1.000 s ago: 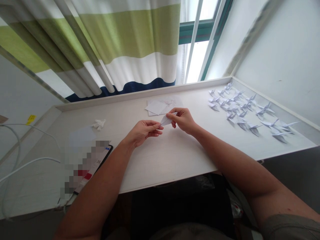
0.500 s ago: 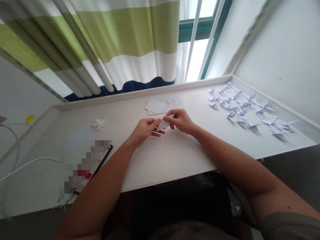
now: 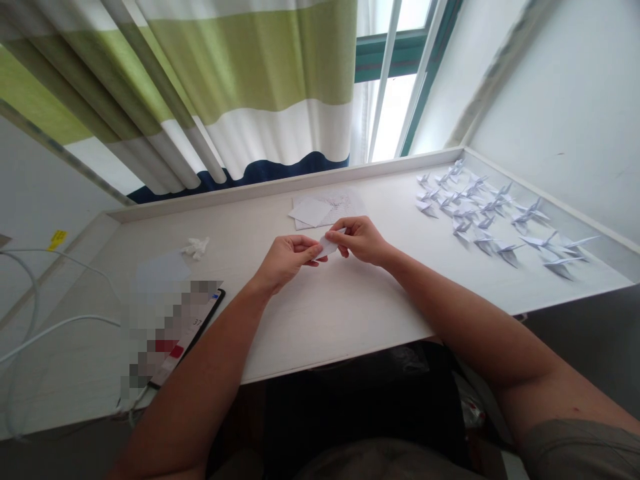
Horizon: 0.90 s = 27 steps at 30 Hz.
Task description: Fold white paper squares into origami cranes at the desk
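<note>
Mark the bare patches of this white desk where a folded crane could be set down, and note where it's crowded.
Bare desk lies between the forearms, below the left hand and right hand, and between the paper sheets and the folded paper cranes. Those cranes crowd the right end.

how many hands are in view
2. The left hand and the right hand are both over the white desk, holding a small folded paper between them.

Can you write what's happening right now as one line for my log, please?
left hand: pinches folded white paper piece | right hand: pinches same piece | nearby: white paper origami cranes on white desk
</note>
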{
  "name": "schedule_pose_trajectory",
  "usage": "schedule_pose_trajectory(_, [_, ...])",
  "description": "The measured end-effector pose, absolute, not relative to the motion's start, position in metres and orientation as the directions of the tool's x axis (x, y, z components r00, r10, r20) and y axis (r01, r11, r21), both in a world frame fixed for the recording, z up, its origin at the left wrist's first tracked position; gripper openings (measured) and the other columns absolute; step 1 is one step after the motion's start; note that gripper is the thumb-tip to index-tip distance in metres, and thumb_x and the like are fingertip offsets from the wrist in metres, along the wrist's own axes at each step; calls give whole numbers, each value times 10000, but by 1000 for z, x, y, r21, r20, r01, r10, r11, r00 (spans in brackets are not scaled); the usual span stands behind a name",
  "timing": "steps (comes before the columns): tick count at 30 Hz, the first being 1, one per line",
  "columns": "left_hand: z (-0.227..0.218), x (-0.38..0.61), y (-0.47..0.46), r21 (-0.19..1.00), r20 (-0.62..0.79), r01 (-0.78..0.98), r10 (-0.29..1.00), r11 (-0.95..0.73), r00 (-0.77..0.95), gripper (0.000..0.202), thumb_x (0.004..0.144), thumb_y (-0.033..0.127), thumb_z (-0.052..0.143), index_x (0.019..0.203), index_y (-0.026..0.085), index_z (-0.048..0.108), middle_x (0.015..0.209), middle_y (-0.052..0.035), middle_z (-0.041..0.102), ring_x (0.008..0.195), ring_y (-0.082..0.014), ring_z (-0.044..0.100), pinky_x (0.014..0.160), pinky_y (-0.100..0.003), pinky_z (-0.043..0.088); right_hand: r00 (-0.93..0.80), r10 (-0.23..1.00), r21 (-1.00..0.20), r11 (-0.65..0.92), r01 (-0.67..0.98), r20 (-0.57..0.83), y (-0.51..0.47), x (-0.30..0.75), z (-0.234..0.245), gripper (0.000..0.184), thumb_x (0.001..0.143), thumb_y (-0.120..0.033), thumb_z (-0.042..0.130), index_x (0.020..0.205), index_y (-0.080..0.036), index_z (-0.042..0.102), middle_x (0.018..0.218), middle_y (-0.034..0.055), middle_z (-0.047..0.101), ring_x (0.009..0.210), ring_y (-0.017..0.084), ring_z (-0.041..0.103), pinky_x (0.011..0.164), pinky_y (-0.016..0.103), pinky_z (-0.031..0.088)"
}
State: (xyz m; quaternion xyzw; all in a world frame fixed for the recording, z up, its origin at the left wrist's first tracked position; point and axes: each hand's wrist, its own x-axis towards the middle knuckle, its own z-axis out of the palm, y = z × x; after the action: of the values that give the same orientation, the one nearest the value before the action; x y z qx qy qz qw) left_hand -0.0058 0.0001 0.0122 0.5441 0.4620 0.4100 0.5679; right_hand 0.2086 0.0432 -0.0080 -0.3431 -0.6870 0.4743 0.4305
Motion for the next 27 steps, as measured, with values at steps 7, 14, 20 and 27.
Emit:
schedule_pose_trajectory(7, [9, -9, 2, 995, -79, 72, 964, 63, 256, 433, 735, 466, 962, 951, 132, 790, 844, -105, 828, 861, -268, 820, 858, -414, 639, -382, 876, -938, 341, 59, 295, 46, 212, -8, 375, 916, -510, 774, 815, -152, 732, 505, -21, 613, 460, 101, 526, 474, 241, 353])
schedule_pose_trajectory(14, [4, -8, 4, 965, 128, 186, 949, -186, 287, 310, 910, 368, 789, 1133, 153, 767, 843, -85, 832, 837, -249, 809, 792, -383, 625, -346, 885, -938, 344, 34, 312, 49, 214, -5, 443, 886, -584, 792, 814, -151, 736, 509, -15, 613, 458, 105, 534, 471, 246, 367])
schedule_pose_trajectory(20, [5, -16, 10, 921, 163, 328, 973, -208, 161, 243, 936, 241, 680, 1150, 149, 747, 820, -65, 811, 771, -207, 780, 735, -330, 588, -216, 913, -938, 344, -42, 345, 56, 222, -1, 483, 803, -629, 858, 810, -161, 737, 476, -30, 593, 419, 105, 502, 442, 253, 369])
schedule_pose_trajectory(27, [3, -6, 8, 970, 124, 194, 985, -146, 119, 465, 1023, 559, 569, 1009, 133, 753, 817, -110, 804, 754, -211, 760, 665, -309, 566, -259, 896, -931, 361, -50, 361, 53, 220, 2, 477, 811, -628, 856, 817, -164, 747, 492, -30, 598, 433, 104, 511, 447, 255, 380])
